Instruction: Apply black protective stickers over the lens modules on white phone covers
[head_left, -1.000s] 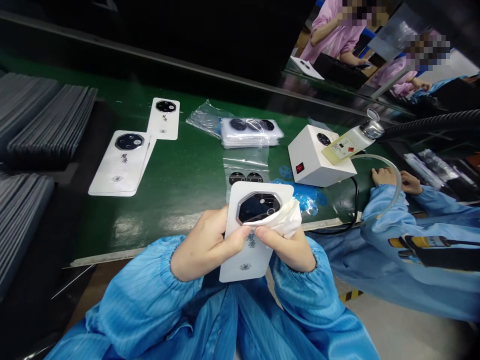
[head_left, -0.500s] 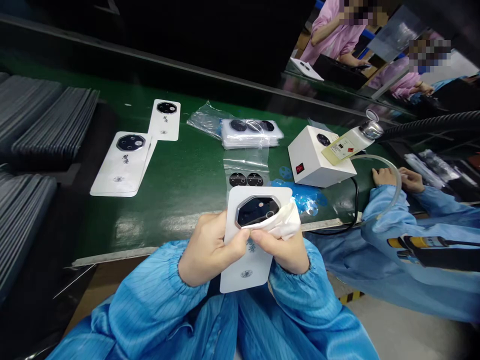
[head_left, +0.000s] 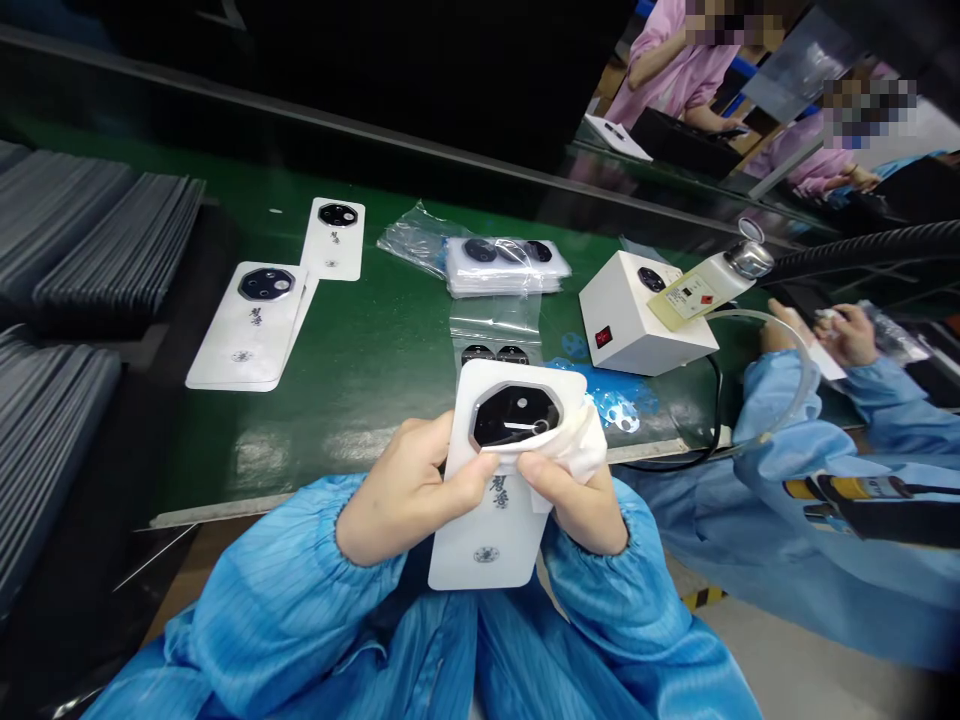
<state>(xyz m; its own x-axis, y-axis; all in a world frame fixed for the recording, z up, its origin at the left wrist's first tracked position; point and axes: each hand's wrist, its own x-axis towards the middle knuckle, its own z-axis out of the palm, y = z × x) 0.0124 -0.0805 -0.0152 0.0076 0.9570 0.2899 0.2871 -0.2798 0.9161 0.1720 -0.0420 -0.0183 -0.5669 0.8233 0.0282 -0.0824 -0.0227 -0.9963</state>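
A white phone back cover [head_left: 480, 520] with a black octagonal camera lens panel is held up in front of me, over the bench's front edge. My left hand [head_left: 405, 490] grips its left side, thumb on the face just under the lens panel. My right hand [head_left: 581, 500] is closed around a white cloth [head_left: 581, 445] and the cover's right side. The cloth lies against the lower right rim of the lens panel, and my right thumb presses on it. The fingers behind the cover are hidden.
Similar white covers [head_left: 244, 330] lie on the green bench at left, beside racks of grey sheets [head_left: 120, 240]. Bagged lens pieces [head_left: 506, 268], blue film scraps [head_left: 615, 395] and a white box [head_left: 637, 320] bearing a bottle [head_left: 705, 285] sit ahead. A co-worker's hands [head_left: 847, 335] are at right.
The cover has tilted slightly, its lower end shifting left. My left hand has moved a little left, and the cloth bunches higher at right. The co-worker's hands have risen, holding something white.
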